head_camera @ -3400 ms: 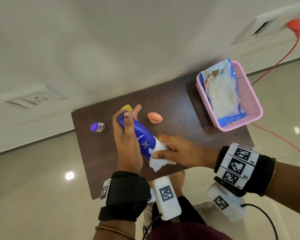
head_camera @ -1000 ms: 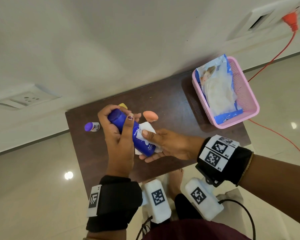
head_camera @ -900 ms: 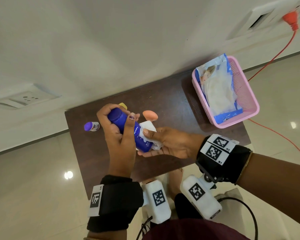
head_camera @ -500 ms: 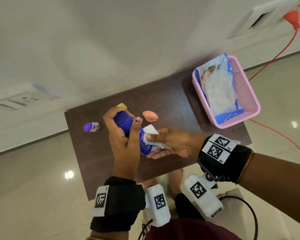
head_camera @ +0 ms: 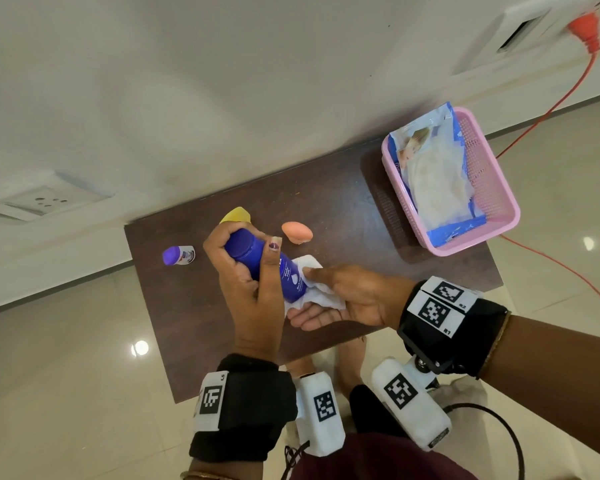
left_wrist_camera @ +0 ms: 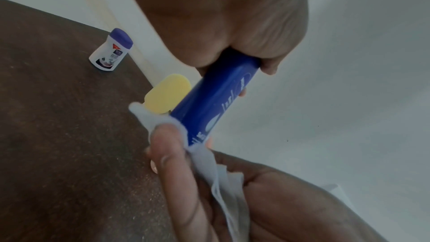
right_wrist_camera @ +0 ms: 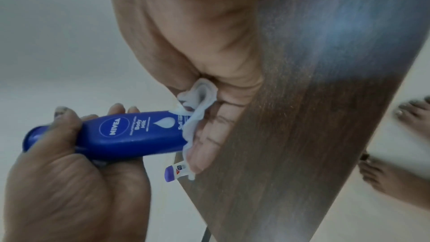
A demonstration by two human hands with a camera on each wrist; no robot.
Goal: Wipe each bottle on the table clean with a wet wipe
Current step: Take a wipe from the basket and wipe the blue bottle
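The dark-blue plastic lotion bottle [head_camera: 264, 263] is held in the air above the dark-brown wooden desk [head_camera: 187, 323], tilted with its cap end up and away from the person and its base end toward the right hand. The likeliest slip comes from the grip itself: the left hand [head_camera: 248, 292] wraps only the cap end and shoulder, so the bottle's long body sticks out unsupported, and a firm rub from the damp white wet wipe [head_camera: 312, 292] could twist or lever it out of the fingers, all the more if the surface is wet. A dropped bottle could knock over the small white bottle with a purple cap [head_camera: 179, 255], the yellow-capped bottle [head_camera: 235, 215] or the peach-capped bottle [head_camera: 297, 232] standing just beyond it. The wipe is also bunched at the base, so in my judgement the middle of the label may be left unwiped unless it is spread out again.

The left hand curls its fingers and thumb around the bottle's cap end, thumb across the front, wrist below and toward the body. The right hand [head_camera: 343, 299] comes in from the right, palm turned up and toward the bottle, its fingers nearly straight under the wipe while the thumb presses the wipe against the bottle's lower end, pinching cloth to plastic.

The pink plastic mesh basket [head_camera: 499, 188] with the blue-and-white wipe pack [head_camera: 433, 174] sits well apart at the desk's right end.
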